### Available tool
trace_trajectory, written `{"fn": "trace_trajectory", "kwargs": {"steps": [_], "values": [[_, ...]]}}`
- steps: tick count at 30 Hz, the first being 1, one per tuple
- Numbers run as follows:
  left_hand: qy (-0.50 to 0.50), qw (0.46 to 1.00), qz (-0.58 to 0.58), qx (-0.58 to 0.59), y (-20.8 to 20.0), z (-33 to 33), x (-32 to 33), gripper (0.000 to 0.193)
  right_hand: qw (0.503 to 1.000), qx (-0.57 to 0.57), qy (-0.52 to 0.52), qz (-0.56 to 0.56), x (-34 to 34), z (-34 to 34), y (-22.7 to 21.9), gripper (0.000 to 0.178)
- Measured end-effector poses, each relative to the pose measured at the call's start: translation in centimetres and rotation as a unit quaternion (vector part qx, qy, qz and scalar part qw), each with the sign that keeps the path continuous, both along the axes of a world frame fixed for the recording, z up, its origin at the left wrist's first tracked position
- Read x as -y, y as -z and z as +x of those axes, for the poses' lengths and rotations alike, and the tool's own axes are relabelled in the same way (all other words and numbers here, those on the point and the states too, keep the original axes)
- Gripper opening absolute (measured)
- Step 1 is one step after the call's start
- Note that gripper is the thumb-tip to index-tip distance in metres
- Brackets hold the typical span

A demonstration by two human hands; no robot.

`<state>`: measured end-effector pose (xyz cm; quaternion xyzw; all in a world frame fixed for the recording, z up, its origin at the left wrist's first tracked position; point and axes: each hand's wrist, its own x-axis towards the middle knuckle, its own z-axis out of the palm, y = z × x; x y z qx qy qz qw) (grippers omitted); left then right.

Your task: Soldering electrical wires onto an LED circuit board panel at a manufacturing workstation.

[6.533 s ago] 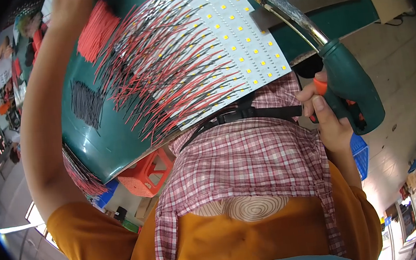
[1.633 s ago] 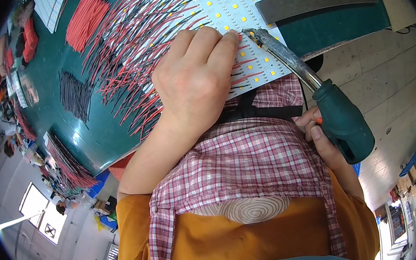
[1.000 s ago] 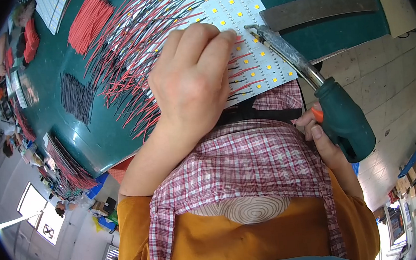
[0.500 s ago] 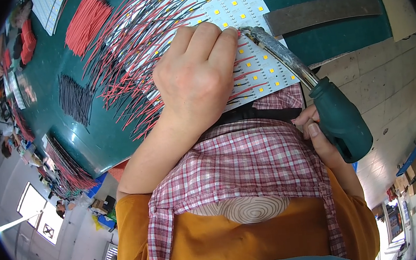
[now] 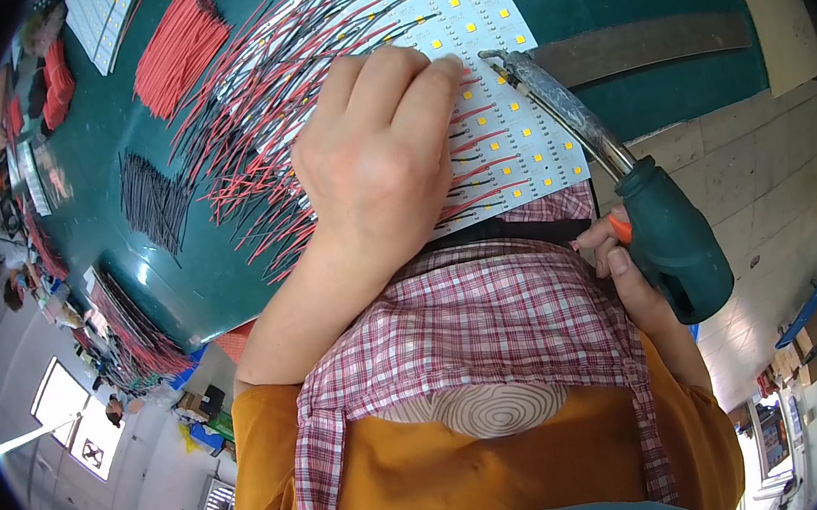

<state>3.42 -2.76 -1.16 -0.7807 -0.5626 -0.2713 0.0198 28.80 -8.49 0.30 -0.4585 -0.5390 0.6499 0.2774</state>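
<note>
My left hand [image 5: 369, 151] is closed in a pinch above a white LED circuit board [image 5: 555, 138], back of the hand upward. A short red wire end [image 5: 466, 73] shows at its fingertips; the rest is hidden under the hand. My right hand [image 5: 622, 259] grips a soldering iron [image 5: 677, 229] with a dark green pistol-shaped handle and an orange trigger [image 5: 619, 228]. The bent iron tip [image 5: 491, 54] lies over the board, just right of my left fingertips and apart from them. Rows of red and black wires [image 5: 484, 171] stick out along the board's near part.
Many loose red and black wires [image 5: 250, 142] spread over the board's left side. A red wire bundle [image 5: 180, 51] and a black one [image 5: 155, 201] lie on the green table [image 5: 78, 188]. A flat dark metal strip [image 5: 644, 43] lies right of the board. Another LED board [image 5: 101, 24] is at far left.
The iron tip and my left fingertips have drawn apart, the hand shifting slightly left. The board and wires have moved a little in view. The orange trigger now shows.
</note>
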Motion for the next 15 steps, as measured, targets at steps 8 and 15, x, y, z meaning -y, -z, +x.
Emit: {"fn": "trace_trajectory", "kwargs": {"steps": [8,15], "values": [[-0.013,0.999,-0.012,-0.033,0.14,0.18,-0.08,0.019,0.999,0.028,-0.030,0.021,-0.50,-0.13,-0.08,0.015],[-0.013,0.998,-0.016,-0.051,0.14,0.27,-0.01,0.022,0.972,0.178,-0.128,0.085,-1.04,0.56,-0.21,0.012]]}}
